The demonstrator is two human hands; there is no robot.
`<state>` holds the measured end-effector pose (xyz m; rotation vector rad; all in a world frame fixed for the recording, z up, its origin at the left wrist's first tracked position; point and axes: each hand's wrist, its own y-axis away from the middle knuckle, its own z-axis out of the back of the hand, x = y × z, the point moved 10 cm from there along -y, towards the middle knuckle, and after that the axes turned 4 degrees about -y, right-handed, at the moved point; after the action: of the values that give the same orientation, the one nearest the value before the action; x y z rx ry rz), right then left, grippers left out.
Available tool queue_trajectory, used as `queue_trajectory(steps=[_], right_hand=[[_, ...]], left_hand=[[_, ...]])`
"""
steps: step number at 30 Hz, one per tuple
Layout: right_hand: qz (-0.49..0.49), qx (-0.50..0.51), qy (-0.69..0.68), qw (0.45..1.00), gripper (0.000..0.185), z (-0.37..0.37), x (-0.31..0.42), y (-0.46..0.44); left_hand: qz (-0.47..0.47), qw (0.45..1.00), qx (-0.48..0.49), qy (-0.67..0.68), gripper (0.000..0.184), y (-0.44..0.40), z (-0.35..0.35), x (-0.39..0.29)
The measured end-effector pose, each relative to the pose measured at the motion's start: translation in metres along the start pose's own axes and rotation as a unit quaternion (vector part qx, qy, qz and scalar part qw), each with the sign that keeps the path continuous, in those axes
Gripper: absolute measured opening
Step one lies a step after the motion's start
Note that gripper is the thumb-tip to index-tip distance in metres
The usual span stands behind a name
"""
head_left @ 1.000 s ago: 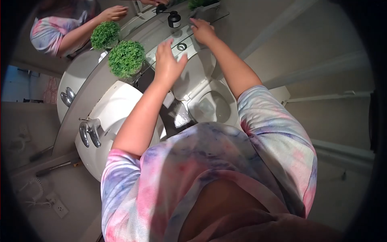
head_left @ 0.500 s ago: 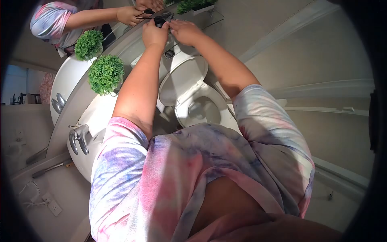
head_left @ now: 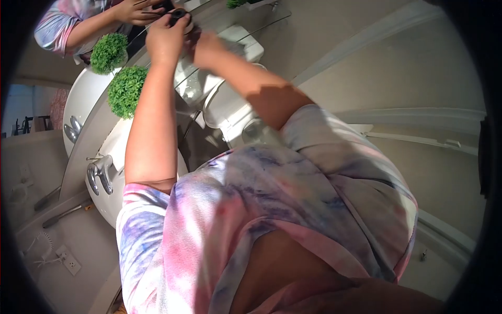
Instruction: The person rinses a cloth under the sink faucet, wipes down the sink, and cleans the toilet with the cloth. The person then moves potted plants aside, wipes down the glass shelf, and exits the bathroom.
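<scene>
My left hand [head_left: 164, 44] is up at the top of the view, in front of the mirror. Its fingers are wrapped round a small black round object [head_left: 178, 14] with a ring-shaped top; what kind of thing it is I cannot make out. Just to the right and a little lower is my right hand [head_left: 206, 49], smeared by motion, its fingers too blurred to read. Thin dark sticks [head_left: 142, 3] show by the hand in the mirror. Beside my left forearm stands a round green plant [head_left: 127, 93].
A white sink [head_left: 111, 201] with a chrome faucet [head_left: 102, 175] lies at left. The mirror's lower edge runs diagonally behind the plant. Below my right forearm is a toilet with its lid [head_left: 213, 107] raised, and its white tank [head_left: 251, 49] stands behind. A wall outlet [head_left: 69, 260] is lower left.
Both hands have moved left, my left one carrying the black object away from above the toilet. My right hand has dropped slightly and blurred. More of the toilet tank shows.
</scene>
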<state>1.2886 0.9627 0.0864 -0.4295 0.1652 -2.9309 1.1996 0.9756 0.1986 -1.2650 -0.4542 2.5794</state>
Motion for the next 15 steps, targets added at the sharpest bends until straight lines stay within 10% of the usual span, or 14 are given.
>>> queue_trajectory(steps=[7,9,15], right_hand=[[0.066,0.156,0.072,0.983,0.044,-0.008,0.022,0.008],[0.051,-0.007,-0.011,0.999,0.039,0.03,-0.036,0.004],[-0.101,-0.058,-0.009,0.993,0.044,0.04,-0.088,0.0]], left_hand=[[0.051,0.998,0.004,0.028,0.041,0.004,0.007,0.014],[0.024,0.999,0.018,-0.025,0.04,0.005,0.007,0.012],[-0.05,0.997,-0.042,-0.051,0.038,0.005,0.015,0.006]])
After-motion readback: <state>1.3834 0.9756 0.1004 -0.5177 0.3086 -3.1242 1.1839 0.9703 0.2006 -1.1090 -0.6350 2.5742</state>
